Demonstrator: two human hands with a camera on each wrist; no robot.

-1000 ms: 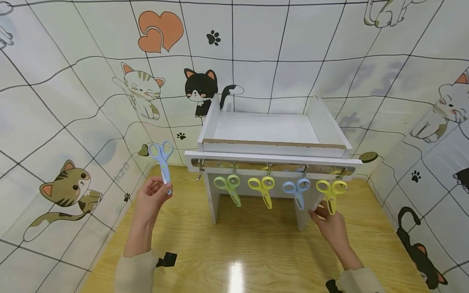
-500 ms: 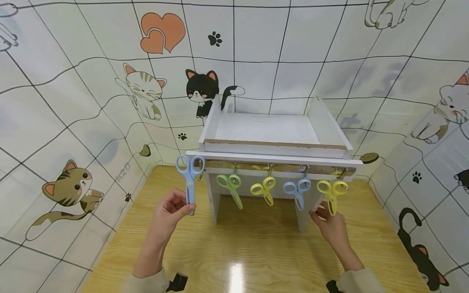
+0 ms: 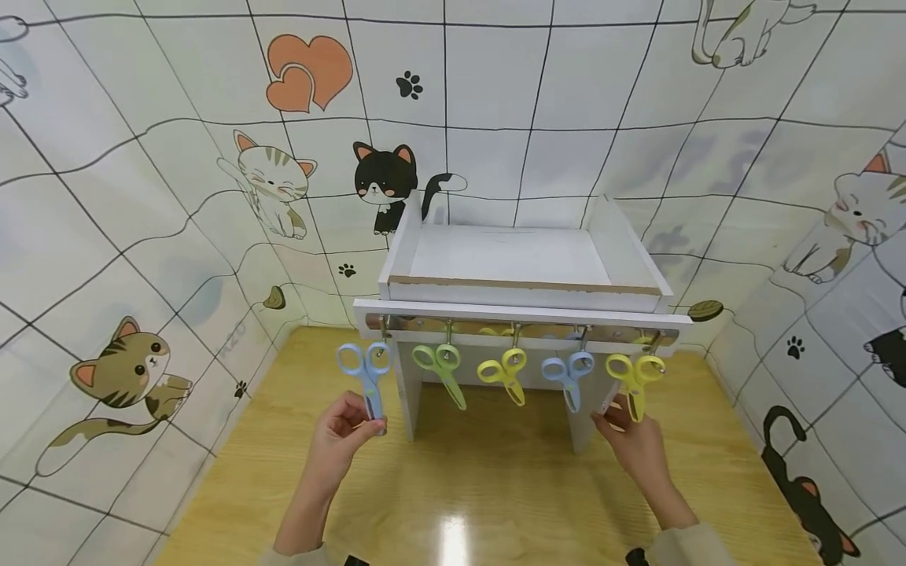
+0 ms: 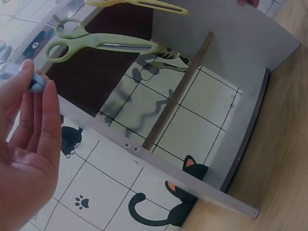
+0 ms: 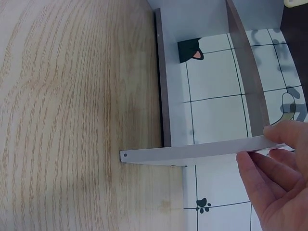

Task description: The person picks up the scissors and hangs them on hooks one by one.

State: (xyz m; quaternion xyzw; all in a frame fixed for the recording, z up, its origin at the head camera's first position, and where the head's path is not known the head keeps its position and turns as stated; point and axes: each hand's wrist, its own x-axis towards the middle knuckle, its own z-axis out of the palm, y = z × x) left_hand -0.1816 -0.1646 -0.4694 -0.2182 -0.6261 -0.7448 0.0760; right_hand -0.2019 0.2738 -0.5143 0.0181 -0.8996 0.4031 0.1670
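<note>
My left hand (image 3: 341, 440) pinches the blade end of light blue scissors (image 3: 370, 376), handles upward. Their right finger loop overlaps the leftmost hook (image 3: 384, 326) of the white shelf in the head view. In the left wrist view, just the blue tip (image 4: 37, 83) shows between thumb and fingers. My right hand (image 3: 635, 448) grips the front edge of the shelf's right side panel (image 5: 202, 150), thumb on one face and fingers on the other. Green scissors (image 3: 440, 365), yellow scissors (image 3: 504, 371), a second blue pair (image 3: 568, 373) and another yellow pair (image 3: 637, 377) hang from the other hooks.
The white shelf (image 3: 524, 309) stands on a wood-grain table (image 3: 510, 495), with a metal hook rail along its front and a tray-like top. Behind and at both sides rises a white cloth (image 3: 488, 71) printed with grid lines and cats.
My left hand has carried the blue scissors right and then down, from beside the shelf to the leftmost hook. My right hand keeps its hold on the side panel.
</note>
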